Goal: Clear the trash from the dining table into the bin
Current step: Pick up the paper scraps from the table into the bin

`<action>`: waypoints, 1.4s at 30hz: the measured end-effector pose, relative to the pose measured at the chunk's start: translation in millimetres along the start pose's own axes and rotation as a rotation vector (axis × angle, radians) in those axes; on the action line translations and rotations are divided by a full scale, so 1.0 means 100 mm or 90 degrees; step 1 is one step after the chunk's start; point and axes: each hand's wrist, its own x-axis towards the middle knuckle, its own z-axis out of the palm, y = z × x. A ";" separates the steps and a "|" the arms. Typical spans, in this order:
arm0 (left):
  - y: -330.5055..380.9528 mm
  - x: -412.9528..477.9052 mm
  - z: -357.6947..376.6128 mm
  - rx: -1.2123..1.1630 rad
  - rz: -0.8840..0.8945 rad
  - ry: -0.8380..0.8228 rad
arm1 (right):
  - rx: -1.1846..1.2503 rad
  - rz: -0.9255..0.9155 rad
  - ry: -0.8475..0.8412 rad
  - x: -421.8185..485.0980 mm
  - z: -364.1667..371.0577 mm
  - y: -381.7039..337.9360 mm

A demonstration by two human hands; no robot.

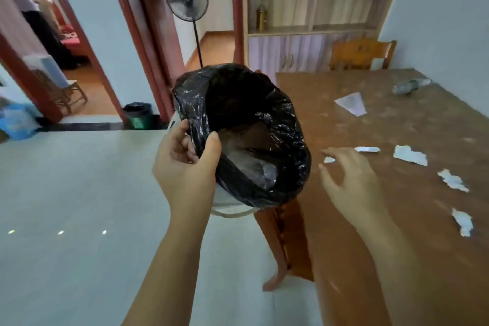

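While the bin (299, 156) is being gripped at its left rim by the left hand (185, 164) and tilted, mouth toward the near right, the right hand (349, 180) is being held open over the bench (397, 259), fingers spread, beside a small paper scrap (329, 159). Scraps (409, 155) are being judged light, limp, best pinched at an edge; a far strip (367, 149) is lying lengthwise left-right.
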 end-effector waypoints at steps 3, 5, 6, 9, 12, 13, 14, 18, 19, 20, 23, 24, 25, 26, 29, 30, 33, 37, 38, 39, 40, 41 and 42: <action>-0.18 0.32 0.29 -0.055 -0.030 -0.109 | -0.054 0.110 0.069 0.05 -0.02 0.10; -0.30 0.47 0.50 -0.085 -0.043 -0.184 | -0.091 0.173 0.104 0.04 -0.02 0.13; -0.35 0.51 0.61 -0.097 -0.050 -0.214 | -0.102 0.199 0.114 0.01 -0.02 0.15; -0.53 0.54 0.94 -0.112 -0.068 -0.287 | -0.138 0.252 0.142 -0.09 -0.04 0.22; -0.74 0.49 1.24 -0.102 -0.092 -0.341 | -0.160 0.325 0.159 -0.19 -0.08 0.39; -0.82 0.46 1.35 -0.098 -0.106 -0.359 | -0.165 0.355 0.162 -0.21 -0.10 0.48; -0.88 0.44 1.46 -0.090 -0.120 -0.378 | -0.170 0.379 0.166 -0.23 -0.11 0.58; -1.13 0.29 1.95 -0.071 -0.142 -0.464 | -0.163 0.469 0.185 -0.26 -0.13 1.07; -1.18 0.25 2.08 -0.070 -0.148 -0.477 | -0.155 0.494 0.185 -0.27 -0.15 1.20; -1.21 0.20 2.22 -0.069 -0.152 -0.489 | -0.145 0.518 0.188 -0.27 -0.17 1.33; -1.33 0.08 2.63 -0.045 -0.150 -0.530 | -0.147 0.573 0.199 -0.27 -0.23 1.74; -1.35 0.04 2.75 -0.038 -0.146 -0.544 | -0.152 0.588 0.200 -0.27 -0.25 1.88; -1.37 0.01 2.88 -0.037 -0.143 -0.558 | -0.153 0.599 0.197 -0.26 -0.28 2.03; -1.40 -0.03 2.99 -0.037 -0.140 -0.572 | -0.152 0.610 0.186 -0.23 -0.30 2.17; -1.49 -0.15 3.27 -0.030 -0.116 -0.613 | -0.131 0.661 0.164 -0.17 -0.37 2.58; -1.51 -0.19 3.34 -0.027 -0.118 -0.619 | -0.121 0.674 0.173 -0.18 -0.37 2.70; -1.55 -0.29 3.58 -0.018 -0.148 -0.625 | -0.048 0.758 0.238 -0.19 -0.38 3.07; -1.61 -0.42 3.88 -0.023 -0.157 -0.633 | -0.016 0.803 0.256 -0.21 -0.34 3.54; -1.62 -0.44 3.93 -0.025 -0.150 -0.640 | -0.006 0.814 0.261 -0.21 -0.33 3.63; -1.63 -0.47 3.96 -0.028 -0.142 -0.647 | 0.003 0.827 0.259 -0.20 -0.32 3.70; -1.64 -0.49 3.99 -0.031 -0.139 -0.652 | 0.008 0.835 0.255 -0.18 -0.31 3.77; -1.66 -0.50 4.02 -0.034 -0.140 -0.652 | 0.005 0.835 0.247 -0.18 -0.29 3.84; -1.68 -0.51 4.04 -0.036 -0.145 -0.648 | 0.002 0.828 0.244 -0.17 -0.27 3.91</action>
